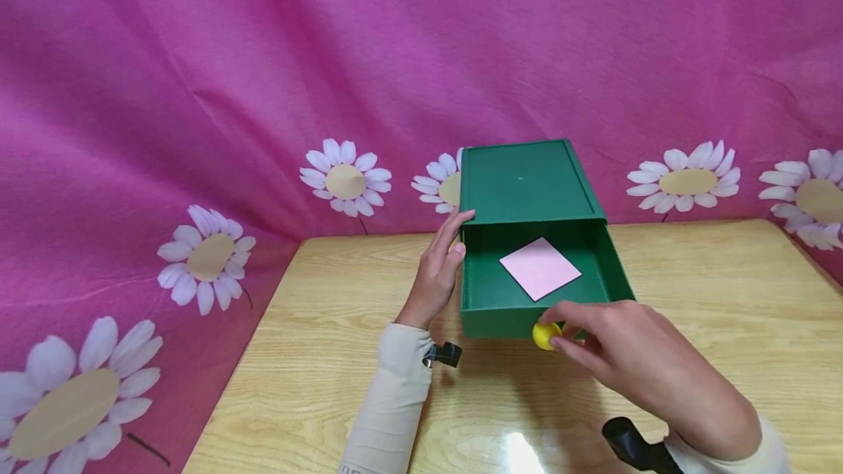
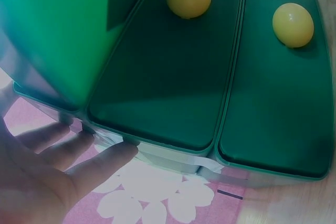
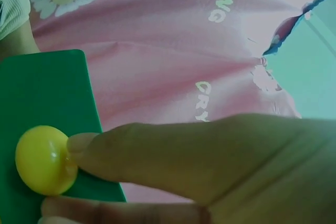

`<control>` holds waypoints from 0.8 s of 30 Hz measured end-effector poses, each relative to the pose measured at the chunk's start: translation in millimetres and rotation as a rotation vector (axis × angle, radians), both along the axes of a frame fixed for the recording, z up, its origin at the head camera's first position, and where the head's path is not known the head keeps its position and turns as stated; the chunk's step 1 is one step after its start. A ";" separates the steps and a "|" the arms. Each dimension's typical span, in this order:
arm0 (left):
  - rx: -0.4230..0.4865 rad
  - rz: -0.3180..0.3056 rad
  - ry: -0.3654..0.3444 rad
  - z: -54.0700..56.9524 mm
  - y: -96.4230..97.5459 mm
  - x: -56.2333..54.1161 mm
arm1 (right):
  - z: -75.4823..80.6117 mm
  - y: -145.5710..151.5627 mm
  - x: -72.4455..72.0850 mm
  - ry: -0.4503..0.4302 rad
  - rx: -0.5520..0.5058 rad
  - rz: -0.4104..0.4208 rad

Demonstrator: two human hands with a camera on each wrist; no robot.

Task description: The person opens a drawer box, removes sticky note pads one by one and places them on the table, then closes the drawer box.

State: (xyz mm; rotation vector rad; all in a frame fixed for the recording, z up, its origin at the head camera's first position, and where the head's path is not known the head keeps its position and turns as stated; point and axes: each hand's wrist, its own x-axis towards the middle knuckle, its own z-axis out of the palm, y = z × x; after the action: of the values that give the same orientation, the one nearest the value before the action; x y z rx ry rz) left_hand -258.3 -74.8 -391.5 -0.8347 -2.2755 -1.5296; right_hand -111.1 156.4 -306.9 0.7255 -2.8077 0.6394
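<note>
A green drawer unit (image 1: 530,185) stands on the table with its top drawer (image 1: 484,319) pulled out. Inside that drawer lies a pink square (image 1: 540,269), perhaps paper. My right hand (image 1: 632,346) pinches the drawer's round yellow knob (image 3: 44,160) between thumb and fingers. With fingers extended, my left hand (image 1: 436,269) rests against the unit's left side, close to the front edge. Two lower drawer fronts (image 2: 157,82) show in the left wrist view, both pushed in, each bearing a yellow knob (image 2: 293,25).
The light wooden tabletop (image 1: 316,342) spreads around the unit. Behind it and to the left hangs a magenta cloth (image 1: 395,57) printed with white daisies. Dark wrist camera mounts (image 1: 448,354) stick out from both sleeves.
</note>
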 end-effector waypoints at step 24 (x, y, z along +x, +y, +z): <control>-0.026 0.017 0.013 -0.5 0.6 -1.5 | 13.9 31.8 -16.2 0.393 -0.079 0.058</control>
State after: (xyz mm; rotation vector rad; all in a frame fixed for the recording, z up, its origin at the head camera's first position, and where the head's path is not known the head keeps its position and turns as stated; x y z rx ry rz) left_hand -259.7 -74.2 -392.0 -0.8284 -2.2920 -1.4860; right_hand -127.3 188.1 -293.0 0.8188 -2.3986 0.5446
